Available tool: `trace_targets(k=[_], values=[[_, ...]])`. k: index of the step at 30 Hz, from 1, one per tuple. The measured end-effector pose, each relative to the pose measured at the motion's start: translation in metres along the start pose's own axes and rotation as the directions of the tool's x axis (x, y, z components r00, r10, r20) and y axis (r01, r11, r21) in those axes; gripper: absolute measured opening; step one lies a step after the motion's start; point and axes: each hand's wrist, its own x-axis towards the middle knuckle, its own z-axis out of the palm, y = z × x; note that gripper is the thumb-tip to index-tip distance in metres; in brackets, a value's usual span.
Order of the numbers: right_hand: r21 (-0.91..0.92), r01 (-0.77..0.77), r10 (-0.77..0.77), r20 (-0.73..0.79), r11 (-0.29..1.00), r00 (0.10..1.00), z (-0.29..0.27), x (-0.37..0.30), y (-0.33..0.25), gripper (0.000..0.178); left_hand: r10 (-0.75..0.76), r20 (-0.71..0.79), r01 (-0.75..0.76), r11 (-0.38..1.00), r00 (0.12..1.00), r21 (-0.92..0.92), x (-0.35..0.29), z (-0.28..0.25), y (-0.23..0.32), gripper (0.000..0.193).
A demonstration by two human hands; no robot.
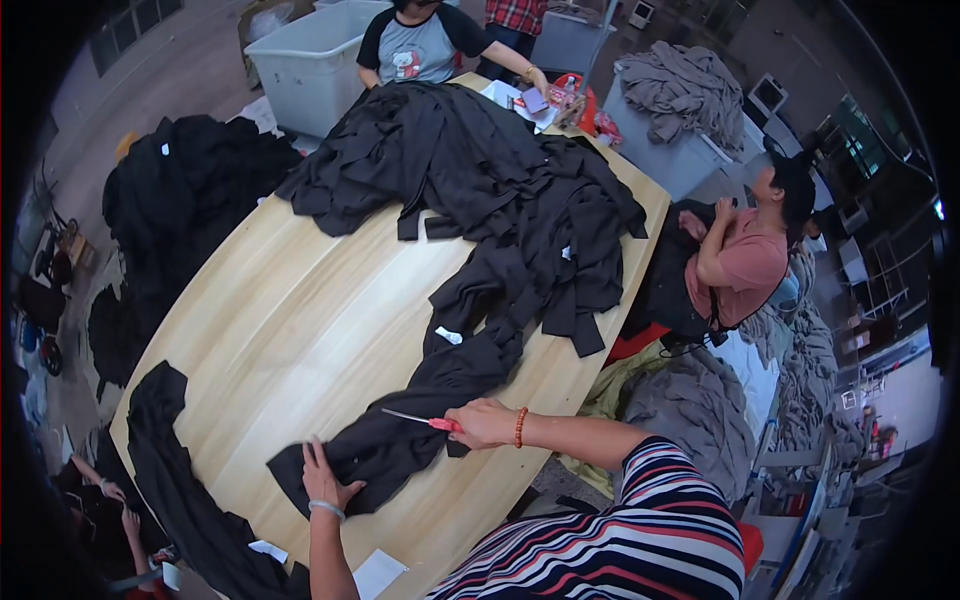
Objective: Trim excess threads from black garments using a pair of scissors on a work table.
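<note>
A black garment (395, 440) is spread at the near part of the wooden table (300, 280). Flat on its left end rests my left hand (325, 480), fingers stretched out and spread. My right hand (485, 424) is closed round the red handle of slim scissors (412, 415); their thin metal blades point left, just above the cloth. From the held garment, black cloth runs back toward a large heap of black garments (440, 150) on the far part of the table. A white label (448, 335) shows on a nearby piece.
Another black garment (185, 470) lies along the table's left edge, near a white paper (378, 574). A black heap (190, 190) stands beyond that edge. People stand at the far end and right side (750, 250). Bins hold grey cloth (680, 90); one white bin (310, 65) stands behind.
</note>
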Motion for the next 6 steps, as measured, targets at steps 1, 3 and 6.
trace_targets(k=[1, 3, 6], values=[[0.0, -0.004, 0.004, -0.017, 1.0, 1.0, 0.001, -0.007, 0.002, 0.031, -0.026, -0.012, 0.026, 0.998, 1.0, 0.054, -0.005, 0.001, -0.003, 0.123], [-0.013, -0.01, 0.01, 0.027, 1.0, 1.0, -0.002, -0.018, 0.002, 0.03, -0.073, -0.044, 0.08, 0.976, 0.996, 0.204, -0.013, 0.012, -0.017, 0.102], [-0.043, -0.017, 0.019, 0.05, 0.999, 0.999, 0.002, -0.026, 0.013, 0.033, -0.071, -0.114, 0.104, 0.944, 0.991, 0.313, -0.013, 0.026, -0.016, 0.076]])
